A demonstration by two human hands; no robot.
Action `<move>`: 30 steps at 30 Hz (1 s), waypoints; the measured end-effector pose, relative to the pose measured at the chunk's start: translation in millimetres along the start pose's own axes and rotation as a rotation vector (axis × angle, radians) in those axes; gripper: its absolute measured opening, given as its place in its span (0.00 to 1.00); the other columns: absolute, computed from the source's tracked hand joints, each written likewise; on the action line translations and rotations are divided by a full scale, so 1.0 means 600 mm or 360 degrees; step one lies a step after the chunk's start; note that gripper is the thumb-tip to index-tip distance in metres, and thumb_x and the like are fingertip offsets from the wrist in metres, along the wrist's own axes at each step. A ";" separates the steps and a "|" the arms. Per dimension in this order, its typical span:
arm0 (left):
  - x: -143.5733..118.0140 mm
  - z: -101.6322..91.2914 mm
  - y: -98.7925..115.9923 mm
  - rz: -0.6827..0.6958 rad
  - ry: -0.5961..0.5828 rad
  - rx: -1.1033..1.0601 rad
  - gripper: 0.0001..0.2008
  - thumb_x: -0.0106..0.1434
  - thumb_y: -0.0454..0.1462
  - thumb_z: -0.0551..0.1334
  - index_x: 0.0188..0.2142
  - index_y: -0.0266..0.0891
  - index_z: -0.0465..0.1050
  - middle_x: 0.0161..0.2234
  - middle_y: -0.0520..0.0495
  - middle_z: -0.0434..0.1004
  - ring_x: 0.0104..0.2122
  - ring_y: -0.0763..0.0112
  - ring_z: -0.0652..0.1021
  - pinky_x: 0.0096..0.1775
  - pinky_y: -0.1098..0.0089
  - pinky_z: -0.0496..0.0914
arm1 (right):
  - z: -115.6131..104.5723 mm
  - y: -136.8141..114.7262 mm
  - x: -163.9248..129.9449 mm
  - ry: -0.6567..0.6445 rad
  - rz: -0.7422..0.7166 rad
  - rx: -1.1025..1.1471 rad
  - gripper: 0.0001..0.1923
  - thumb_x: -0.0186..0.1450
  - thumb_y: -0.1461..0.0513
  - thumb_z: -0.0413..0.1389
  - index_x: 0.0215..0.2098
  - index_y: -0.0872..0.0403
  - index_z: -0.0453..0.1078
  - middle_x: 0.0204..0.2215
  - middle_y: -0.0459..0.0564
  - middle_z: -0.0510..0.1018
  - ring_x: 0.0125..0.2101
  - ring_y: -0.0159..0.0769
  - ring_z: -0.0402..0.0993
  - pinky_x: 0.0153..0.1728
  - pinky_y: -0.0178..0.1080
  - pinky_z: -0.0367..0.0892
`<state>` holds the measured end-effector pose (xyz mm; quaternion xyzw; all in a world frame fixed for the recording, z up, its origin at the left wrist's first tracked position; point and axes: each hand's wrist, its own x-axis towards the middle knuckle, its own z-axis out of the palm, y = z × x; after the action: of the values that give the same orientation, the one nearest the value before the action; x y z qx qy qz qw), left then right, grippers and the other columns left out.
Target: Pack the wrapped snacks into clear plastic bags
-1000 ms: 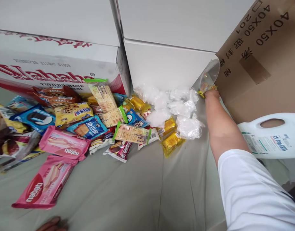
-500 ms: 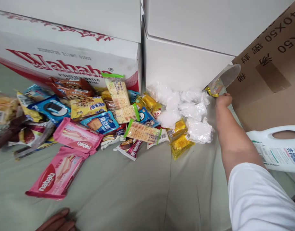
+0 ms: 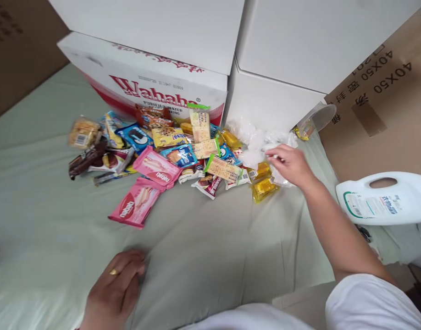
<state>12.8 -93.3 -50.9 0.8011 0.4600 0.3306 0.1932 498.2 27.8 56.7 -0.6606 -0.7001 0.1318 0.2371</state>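
My right hand (image 3: 291, 166) is over the clear-wrapped white packets (image 3: 253, 145), its fingers bent and slightly apart, with nothing visible between them. Two yellow-wrapped snacks (image 3: 264, 189) lie just left of it. Past the hand, a yellow packet (image 3: 301, 133) sits at the mouth of a clear container (image 3: 322, 117) lying on its side. My left hand (image 3: 116, 286), wearing a gold ring, rests on the green sheet (image 3: 193, 256) with fingers curled in and nothing seen in them. Above it lie two pink nabati wafer packs (image 3: 140, 201) and green-ended biscuit packs (image 3: 223, 168).
A Wahaha carton (image 3: 145, 87) and white boxes (image 3: 275, 94) stand behind the snack pile. Brown cardboard (image 3: 375, 105) rises at the right, above a white detergent bottle (image 3: 385, 199). A bagged pastry (image 3: 83, 133) lies at the pile's left end.
My right hand has left the yellow packet by the container and come left over the white packets. More of my left hand shows. The view has shifted, with the pile appearing smaller.
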 end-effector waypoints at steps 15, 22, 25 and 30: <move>0.051 0.039 0.111 -0.0810 -0.0208 -0.1435 0.18 0.71 0.50 0.56 0.49 0.40 0.73 0.39 0.43 0.76 0.32 0.69 0.78 0.23 0.74 0.72 | 0.126 -0.188 -0.137 0.0145 0.0731 0.1405 0.19 0.61 0.45 0.64 0.41 0.48 0.70 0.22 0.39 0.67 0.16 0.26 0.52 0.17 0.32 0.51; 0.109 0.108 0.098 -0.0915 -0.0501 -0.1956 0.27 0.59 0.58 0.68 0.39 0.35 0.73 0.23 0.55 0.66 0.20 0.79 0.64 0.19 0.76 0.58 | 0.222 -0.243 -0.208 -0.0334 0.0522 0.1244 0.20 0.67 0.44 0.58 0.41 0.51 0.77 0.32 0.48 0.79 0.29 0.37 0.72 0.33 0.39 0.69; 0.104 0.113 0.080 -0.0919 -0.0431 -0.1889 0.25 0.58 0.57 0.69 0.35 0.35 0.72 0.21 0.56 0.65 0.20 0.79 0.61 0.21 0.74 0.56 | 0.159 -0.153 -0.178 0.0501 0.0529 0.0599 0.20 0.70 0.46 0.53 0.47 0.51 0.77 0.44 0.54 0.80 0.43 0.44 0.74 0.48 0.46 0.69; 0.105 0.112 0.066 -0.0905 -0.0364 -0.2010 0.23 0.60 0.55 0.68 0.33 0.36 0.71 0.25 0.53 0.68 0.24 0.75 0.66 0.26 0.71 0.61 | 0.055 0.034 -0.111 0.1270 0.1164 -0.0105 0.24 0.75 0.53 0.45 0.64 0.55 0.65 0.62 0.65 0.67 0.62 0.55 0.64 0.61 0.61 0.60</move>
<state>107.4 -59.3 -52.0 0.4140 0.3484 0.3849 0.7477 500.1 -31.6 7.7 -0.8669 -0.2837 -0.0773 0.4024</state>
